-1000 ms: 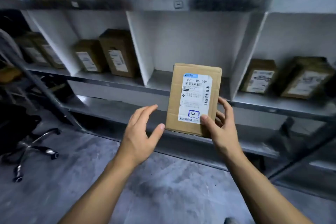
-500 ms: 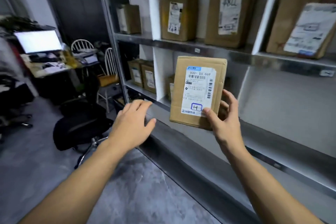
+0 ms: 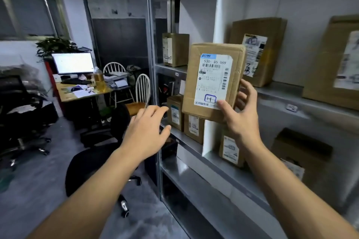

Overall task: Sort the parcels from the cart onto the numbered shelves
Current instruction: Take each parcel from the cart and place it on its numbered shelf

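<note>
head view, nearest: two bare forearms reaching forward from the bottom edge.
left hand (image 3: 147,132): empty, fingers loosely spread and slightly bent, hovering near the parcel's lower left, apart from it.
right hand (image 3: 240,120): gripping the parcel's lower right corner, thumb pressed on the front, fingers curled round the back edge.
task's thing: brown cardboard parcel (image 3: 211,81), held upright in the air in front of the white upright divider (image 3: 223,15), resting on no shelf.
white printed shipping label (image 3: 213,79): facing the camera, code "530- d5 069", blue stamped box near the bottom.
step in hand, as judged: finding the matching compartment before setting down.
doing it well: keep the label turned to the eyes, check its code against the small tags on the rims of the grey metal shelving (image 3: 272,99), support the bottom edge with the free hand, then slide in upright, label outward like the neighbours.
count, parcels: one in hand; at least seven shelved, three on the upper level, four on the level below.
count, farther off: one black office chair (image 3: 93,161) close by, two white spindle-back chairs (image 3: 142,89), one lit monitor (image 3: 72,63) on a wooden desk (image 3: 68,96).
</note>
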The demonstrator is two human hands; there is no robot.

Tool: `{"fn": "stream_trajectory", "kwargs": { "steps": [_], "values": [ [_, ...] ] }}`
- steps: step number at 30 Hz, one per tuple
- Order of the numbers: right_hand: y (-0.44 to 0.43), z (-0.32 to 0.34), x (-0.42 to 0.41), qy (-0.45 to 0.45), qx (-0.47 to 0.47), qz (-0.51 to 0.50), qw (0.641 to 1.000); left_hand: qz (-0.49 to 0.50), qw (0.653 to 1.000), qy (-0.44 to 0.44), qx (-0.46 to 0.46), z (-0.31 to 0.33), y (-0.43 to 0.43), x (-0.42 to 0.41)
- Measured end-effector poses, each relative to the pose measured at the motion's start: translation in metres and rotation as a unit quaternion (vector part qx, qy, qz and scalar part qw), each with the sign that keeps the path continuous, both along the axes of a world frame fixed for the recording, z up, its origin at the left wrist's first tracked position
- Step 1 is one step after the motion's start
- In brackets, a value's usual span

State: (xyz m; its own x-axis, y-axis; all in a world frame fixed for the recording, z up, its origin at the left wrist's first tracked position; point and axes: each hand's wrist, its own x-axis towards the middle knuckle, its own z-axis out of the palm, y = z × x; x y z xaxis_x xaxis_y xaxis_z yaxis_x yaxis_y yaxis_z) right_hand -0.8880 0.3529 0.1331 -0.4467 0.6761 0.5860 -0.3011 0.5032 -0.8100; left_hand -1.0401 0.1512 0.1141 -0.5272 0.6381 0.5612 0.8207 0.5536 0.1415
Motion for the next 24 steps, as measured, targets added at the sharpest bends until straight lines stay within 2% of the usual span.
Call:
{"fn": "stream_trajectory", "kwargs": {
  "steps": [6, 14, 19, 24],
  "values": [
    [0.029, 0.033, -0.099, 0.015, 0.039, -0.010, 0.999, -0.011, 1.000, 0.019, 0.014, 0.009, 0.029, -0.094],
    [0.066, 0.058, -0.234, 0.055, 0.051, -0.089, 0.993, -0.081, 0.996, 0.043, 0.001, 0.019, 0.098, -0.237],
    [0.105, 0.070, -0.289, 0.032, 0.063, -0.195, 0.978, -0.149, 0.988, 0.050, 0.014, 0.039, 0.151, -0.314],
    [0.140, 0.070, -0.308, -0.036, 0.047, -0.276, 0.959, -0.215, 0.975, 0.046, 0.025, 0.043, 0.188, -0.355]
  ]
}}
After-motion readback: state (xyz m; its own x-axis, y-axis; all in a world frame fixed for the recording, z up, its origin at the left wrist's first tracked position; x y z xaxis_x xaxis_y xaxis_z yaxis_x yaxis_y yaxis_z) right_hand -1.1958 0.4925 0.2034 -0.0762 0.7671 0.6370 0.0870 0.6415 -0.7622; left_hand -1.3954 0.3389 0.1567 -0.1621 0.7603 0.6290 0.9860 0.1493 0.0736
